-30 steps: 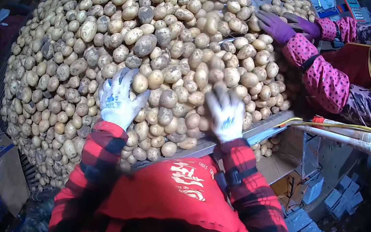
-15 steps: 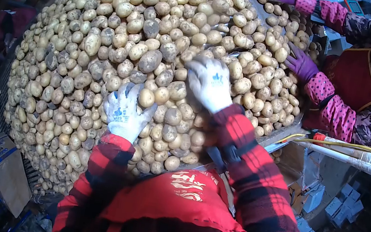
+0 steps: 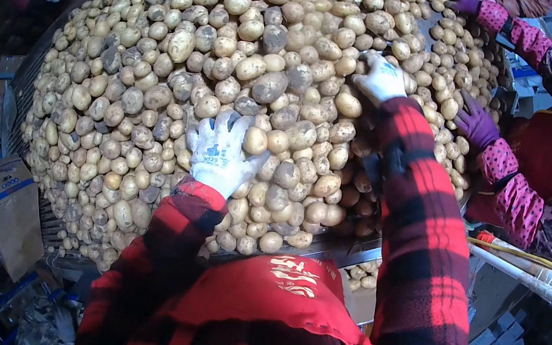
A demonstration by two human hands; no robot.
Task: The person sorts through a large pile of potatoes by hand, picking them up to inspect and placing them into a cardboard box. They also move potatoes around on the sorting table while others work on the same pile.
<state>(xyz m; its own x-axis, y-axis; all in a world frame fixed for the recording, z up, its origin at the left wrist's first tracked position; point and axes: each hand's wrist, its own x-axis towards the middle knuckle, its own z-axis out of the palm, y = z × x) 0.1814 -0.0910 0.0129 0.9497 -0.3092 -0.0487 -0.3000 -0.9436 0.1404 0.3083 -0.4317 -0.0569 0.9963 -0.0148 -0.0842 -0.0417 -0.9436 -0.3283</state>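
A large heap of potatoes (image 3: 177, 113) spreads over the table. My left hand (image 3: 223, 153), in a white glove, lies on the heap with its fingers spread, beside a round potato (image 3: 256, 140) near its fingertips. Farther up and to the right, my right hand (image 3: 382, 79) wears a white glove too and rests on the potatoes. Its fingers are bent down toward the heap, partly out of sight, and whether they hold anything cannot be made out.
At the right, a co-worker's purple-gloved hands (image 3: 477, 123) reach over the heap. White pipes with a yellow cord (image 3: 541, 276) stick out at the right edge. A cardboard box (image 3: 11, 213) stands at lower left, beside the table's metal edge (image 3: 356, 256).
My right hand has moved up and right across the heap. The whole view has shifted, with the heap's lower edge showing more at the right. My left hand stays spread on the potatoes.
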